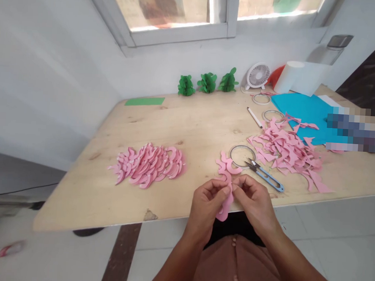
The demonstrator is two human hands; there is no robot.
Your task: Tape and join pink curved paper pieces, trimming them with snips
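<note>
Both my hands meet at the near edge of the wooden table [191, 128]. My left hand [207, 203] and my right hand [253, 199] pinch a stack of pink paper cutouts [226, 176] between their fingertips; the curved pieces stick up above and hang below my fingers. Just beyond them lie a metal ring [242, 155] and small blue-handled thread snips [264, 175]. A pile of cut pink curved shapes [149, 163] rests to the left.
Pink paper scraps [288, 153] cover the right side beside a blue paper sheet [306, 111]. Further back are more rings [261, 98], a white pen [254, 117], a small fan [257, 76], a white roll [288, 76], three green paper trees [206, 83] and a green strip [144, 101].
</note>
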